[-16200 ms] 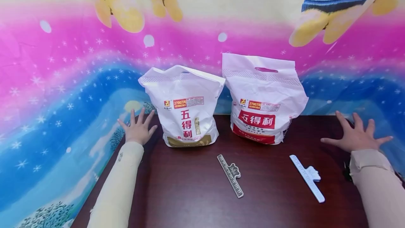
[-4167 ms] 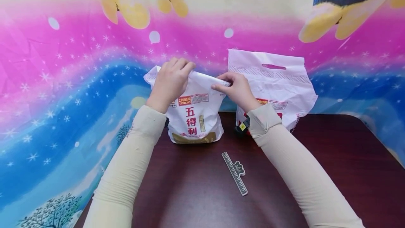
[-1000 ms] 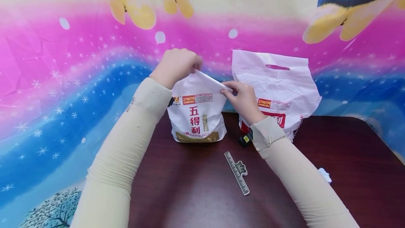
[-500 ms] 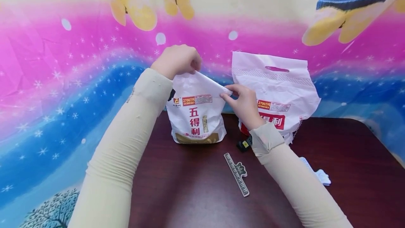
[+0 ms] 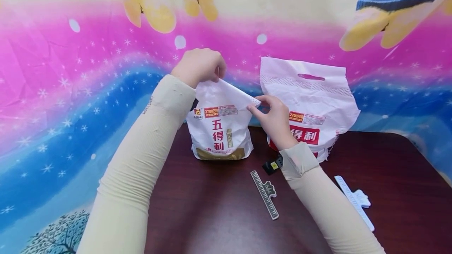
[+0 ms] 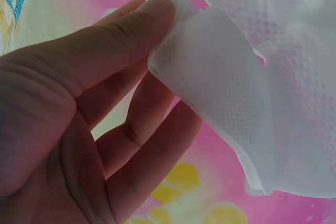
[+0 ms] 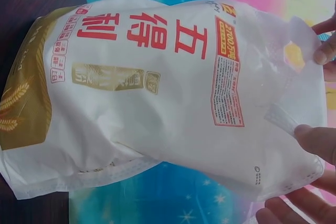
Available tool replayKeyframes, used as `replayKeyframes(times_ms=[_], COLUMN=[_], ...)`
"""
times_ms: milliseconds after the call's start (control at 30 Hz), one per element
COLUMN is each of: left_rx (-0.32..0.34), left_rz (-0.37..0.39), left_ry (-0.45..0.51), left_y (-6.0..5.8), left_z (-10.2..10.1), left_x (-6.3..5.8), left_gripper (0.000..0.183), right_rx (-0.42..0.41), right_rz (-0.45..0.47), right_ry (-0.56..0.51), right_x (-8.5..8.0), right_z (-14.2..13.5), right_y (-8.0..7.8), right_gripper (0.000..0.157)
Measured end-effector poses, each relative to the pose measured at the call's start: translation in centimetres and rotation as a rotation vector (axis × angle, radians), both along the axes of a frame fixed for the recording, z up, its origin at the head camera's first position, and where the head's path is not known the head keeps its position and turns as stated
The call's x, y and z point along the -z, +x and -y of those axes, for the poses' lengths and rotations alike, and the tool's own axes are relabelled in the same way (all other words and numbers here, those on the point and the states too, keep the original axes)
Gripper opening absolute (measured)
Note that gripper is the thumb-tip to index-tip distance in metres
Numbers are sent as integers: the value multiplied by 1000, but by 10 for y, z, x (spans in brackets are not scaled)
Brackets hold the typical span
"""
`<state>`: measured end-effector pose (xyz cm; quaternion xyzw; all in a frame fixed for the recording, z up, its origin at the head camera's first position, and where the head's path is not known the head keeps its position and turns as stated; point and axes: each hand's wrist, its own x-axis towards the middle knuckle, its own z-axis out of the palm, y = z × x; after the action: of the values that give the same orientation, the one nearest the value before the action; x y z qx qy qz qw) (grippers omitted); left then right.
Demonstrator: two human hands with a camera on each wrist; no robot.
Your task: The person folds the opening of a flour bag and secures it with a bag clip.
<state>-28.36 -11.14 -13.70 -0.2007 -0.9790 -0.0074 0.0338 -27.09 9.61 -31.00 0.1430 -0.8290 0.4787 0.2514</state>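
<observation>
A white woven flour bag [image 5: 206,136] with red lettering and a gold base stands upright at the back of the dark table. My left hand [image 5: 200,67] pinches its top edge between thumb and fingers; the left wrist view shows the thumb [image 6: 142,27] on the white material. At the bag's upper right corner, my right hand [image 5: 274,118] pinches a turned-over strip that slopes down from the left hand. The right wrist view shows this bag [image 7: 173,103] with a cut-out handle hole near the top and the right thumb [image 7: 315,140] on the folded corner.
A second white flour bag [image 5: 303,97] with a red label stands to the right, partly behind my right hand. In front lie a dark ruler-shaped clip [image 5: 264,195] and a pale blue one [image 5: 354,203], beside my right forearm. A printed cloth [image 5: 106,69] hangs behind the table [image 5: 212,207].
Both hands have left the table's sides and taken hold of the left bag's top. Over the last second the left rises slightly, the right lowers slightly, and the blue clip comes out from behind my forearm.
</observation>
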Motion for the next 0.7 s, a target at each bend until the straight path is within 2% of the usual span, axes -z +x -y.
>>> replayKeyframes(times_ms=[400,700], left_rx=[-2,7], left_rz=[35,36], left_ry=[29,14], left_y=[0,-1], left_z=[3,6], left_x=[-1,-1], left_gripper=[14,16], right_rx=[-39,-69], right_rz=[41,153], right_ry=[56,49], right_x=[14,25], right_z=[-8,-20], right_y=[12,27], right_gripper=[56,64])
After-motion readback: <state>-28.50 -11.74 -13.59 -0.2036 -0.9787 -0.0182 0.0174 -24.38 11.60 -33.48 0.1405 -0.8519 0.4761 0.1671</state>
